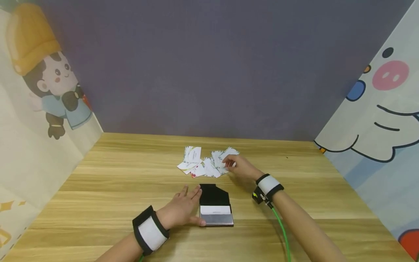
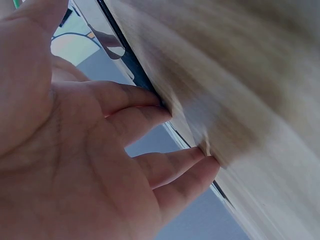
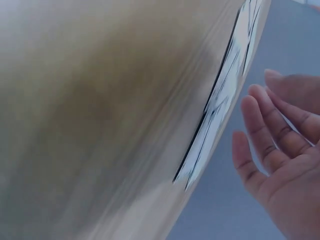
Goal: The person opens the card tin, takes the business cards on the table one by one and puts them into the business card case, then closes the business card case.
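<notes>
An opened card case (image 1: 216,219) lies on the table in the head view, its black flap (image 1: 213,195) folded back. White cards (image 1: 215,210) stick out of its silvery pocket. My left hand (image 1: 184,206) touches the case's left side, thumb at the lower corner and fingertips by the flap. In the left wrist view its fingers (image 2: 185,167) reach down to the tabletop. My right hand (image 1: 243,167) hovers at the right end of the scattered cards (image 1: 211,168). The right wrist view shows its fingers (image 3: 260,122) loosely bent, apart from the cards, with nothing between them.
More printed cards (image 1: 192,154) overlap in a left-hand group farther back. A wooden table (image 1: 131,174) carries everything. Behind it rises a dark grey panel (image 1: 209,72), with cartoon-printed sheets at both sides. A green cable (image 1: 284,233) runs from the right wrist strap.
</notes>
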### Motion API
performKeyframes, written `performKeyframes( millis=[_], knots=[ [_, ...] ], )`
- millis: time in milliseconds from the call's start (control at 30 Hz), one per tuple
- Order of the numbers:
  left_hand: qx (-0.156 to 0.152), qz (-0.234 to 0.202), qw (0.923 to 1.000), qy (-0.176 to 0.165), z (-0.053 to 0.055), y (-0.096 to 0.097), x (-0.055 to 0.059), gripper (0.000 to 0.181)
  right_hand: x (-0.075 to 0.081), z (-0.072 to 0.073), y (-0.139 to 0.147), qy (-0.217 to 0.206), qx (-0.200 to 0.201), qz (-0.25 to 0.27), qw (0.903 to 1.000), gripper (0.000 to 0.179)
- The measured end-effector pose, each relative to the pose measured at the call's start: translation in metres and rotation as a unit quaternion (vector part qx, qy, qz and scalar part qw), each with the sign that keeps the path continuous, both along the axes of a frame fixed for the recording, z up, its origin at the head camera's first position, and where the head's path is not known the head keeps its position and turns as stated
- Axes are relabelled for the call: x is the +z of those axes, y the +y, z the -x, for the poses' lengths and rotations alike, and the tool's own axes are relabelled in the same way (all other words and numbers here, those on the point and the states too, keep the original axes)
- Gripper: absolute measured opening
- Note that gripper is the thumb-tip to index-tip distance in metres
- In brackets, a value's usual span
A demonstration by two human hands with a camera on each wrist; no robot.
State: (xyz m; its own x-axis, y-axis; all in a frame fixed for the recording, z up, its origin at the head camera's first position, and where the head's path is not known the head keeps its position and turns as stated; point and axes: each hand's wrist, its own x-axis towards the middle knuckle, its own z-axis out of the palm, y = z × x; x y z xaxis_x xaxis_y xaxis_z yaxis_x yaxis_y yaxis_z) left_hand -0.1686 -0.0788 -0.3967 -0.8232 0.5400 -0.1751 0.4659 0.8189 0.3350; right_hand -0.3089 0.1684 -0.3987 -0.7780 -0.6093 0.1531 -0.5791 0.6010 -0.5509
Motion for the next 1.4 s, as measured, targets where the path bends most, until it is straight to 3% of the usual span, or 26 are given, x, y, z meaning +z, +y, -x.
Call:
performKeyframes(
  millis=[200,467,667,900,1033,1200,1400],
  knots=[
    [0.002,0.005,1.0000,-0.001,0.000,0.000,0.000,0.097,-0.002,0.023,0.008,-0.025,-0.011,0.006,0.9996,0.023],
    [0.005,0.002,1.0000,-0.003,0.000,0.001,-0.002,0.098,-0.011,0.044,0.014,-0.042,-0.063,-0.036,0.9964,0.031],
    [0.004,-0.005,1.0000,-0.001,0.001,0.000,-0.005,0.098,-0.019,0.055,0.016,-0.033,-0.088,-0.068,0.9932,0.041],
    [0.003,-0.003,1.0000,0.002,0.002,0.000,-0.007,0.097,-0.019,0.058,0.012,-0.013,-0.064,-0.109,0.9919,0.055],
    [0.003,-0.003,1.0000,0.002,0.002,-0.001,-0.007,0.097,-0.014,0.055,0.009,-0.034,-0.052,-0.124,0.9903,0.067],
    [0.004,-0.003,1.0000,0.003,0.002,0.000,-0.006,0.098,-0.009,0.052,0.004,-0.058,-0.051,-0.147,0.9862,0.071],
    [0.005,-0.001,1.0000,0.001,0.002,0.000,-0.006,0.098,-0.006,0.050,0.002,-0.050,-0.055,-0.160,0.9843,0.064]
  ],
)
